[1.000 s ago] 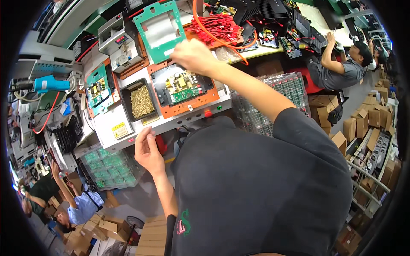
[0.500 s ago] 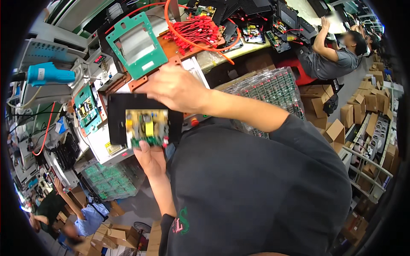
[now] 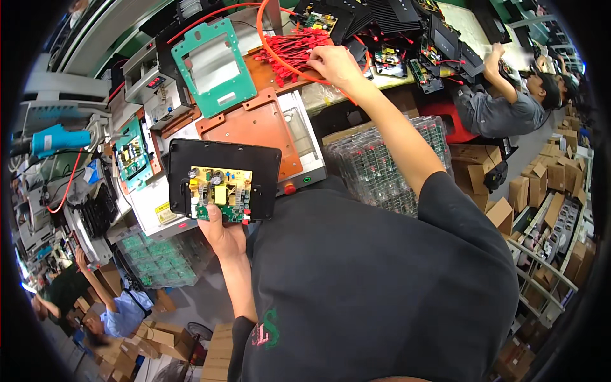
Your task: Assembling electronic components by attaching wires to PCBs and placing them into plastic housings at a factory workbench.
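My left hand (image 3: 223, 232) grips the lower edge of a black tray (image 3: 261, 167) that carries a yellow-green circuit board (image 3: 219, 193) with dark cylindrical parts. The tray is held up in front of my chest, over the edge of the bench. My right hand (image 3: 334, 62) is stretched far forward and rests on a pile of red wires (image 3: 293, 49), fingers curled among them. An orange fixture plate (image 3: 251, 127) lies on the grey machine between the two hands.
A green frame plate (image 3: 210, 67) leans behind the orange plate. A blue power tool (image 3: 54, 140) hangs at left. Clear trays of boards (image 3: 375, 169) stack at right. Another person (image 3: 509, 105) works at the far bench; others sit low left among cardboard boxes.
My right hand left the tray and reached forward to the red wires. My left hand now holds the tray with the board alone, slightly lower and tilted.
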### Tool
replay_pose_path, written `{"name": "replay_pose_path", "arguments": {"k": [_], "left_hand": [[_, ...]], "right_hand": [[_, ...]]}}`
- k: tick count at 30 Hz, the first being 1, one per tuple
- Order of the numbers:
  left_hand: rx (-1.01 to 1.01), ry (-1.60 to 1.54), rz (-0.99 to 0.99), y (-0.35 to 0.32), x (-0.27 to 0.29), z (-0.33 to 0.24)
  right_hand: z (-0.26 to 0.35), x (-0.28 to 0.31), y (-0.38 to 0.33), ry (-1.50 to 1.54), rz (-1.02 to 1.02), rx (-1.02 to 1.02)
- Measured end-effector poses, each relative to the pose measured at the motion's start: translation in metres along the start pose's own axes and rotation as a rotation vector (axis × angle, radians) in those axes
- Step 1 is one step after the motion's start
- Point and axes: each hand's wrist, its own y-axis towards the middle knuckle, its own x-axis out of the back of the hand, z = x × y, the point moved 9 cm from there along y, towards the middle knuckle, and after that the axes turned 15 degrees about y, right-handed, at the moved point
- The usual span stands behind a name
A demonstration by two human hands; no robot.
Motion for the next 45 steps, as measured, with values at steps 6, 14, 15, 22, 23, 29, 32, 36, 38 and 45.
{"name": "replay_pose_path", "arguments": {"k": [6,14,15,22,23,29,32,36,38,45], "left_hand": [[-0.015,0.001,-0.013,0.0,0.0,-0.005],[-0.058,0.071,-0.012,0.007,-0.016,-0.019],[-0.058,0.063,-0.017,0.006,-0.018,-0.022],[-0.198,0.219,-0.118,-0.001,-0.021,-0.042],[-0.255,0.272,-0.105,-0.002,-0.024,-0.048],[-0.404,0.451,-0.065,-0.014,-0.035,-0.071],[-0.375,0.426,-0.06,-0.017,-0.034,-0.071],[-0.412,0.463,-0.071,-0.021,-0.032,-0.072],[-0.416,0.447,-0.079,-0.023,-0.032,-0.072],[-0.521,0.509,-0.142,-0.035,-0.037,-0.081]], "right_hand": [[0.05,0.017,-0.001,0.515,-0.002,-0.033],[0.111,0.004,-0.077,1.033,0.133,-0.276],[0.128,0.004,-0.084,0.934,0.158,-0.24],[0.225,0.005,-0.11,0.643,0.118,0.103],[0.235,0.006,-0.111,0.583,0.098,0.163],[0.248,0.0,-0.113,0.538,0.057,0.228],[0.25,0.0,-0.116,0.52,0.037,0.274],[0.244,-0.001,-0.117,0.626,0.091,0.101],[0.241,-0.004,-0.118,0.684,0.113,-0.001],[0.243,-0.004,-0.124,0.678,0.089,-0.041]]}}
